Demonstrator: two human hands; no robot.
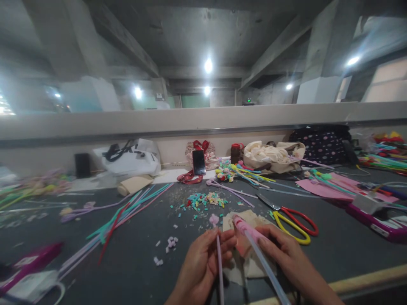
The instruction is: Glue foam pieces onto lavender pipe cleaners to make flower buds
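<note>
While the left hand (203, 264) pinches a lilac stem (219, 271) between thumb and fingers, its other fingers loosely curled, the right hand (286, 250) closes around a pink tool (249, 230), thumb along its side. The stem stands at the near middle, topped by a small pink knob (214, 219); the tool is just right of it, with a translucent stick (269, 269) reaching toward the near edge. Beneath the tool lies a beige cloth (235, 273) on the dark table (143, 262). Scissors (282, 208) with red and yellow handles rest to the right, and pale lilac bits (171, 242) are scattered left. Farther out are multicoloured bits (206, 200), a bundle of coloured stems (127, 216) at left and, at the far side, an upright phone (199, 162).
</note>
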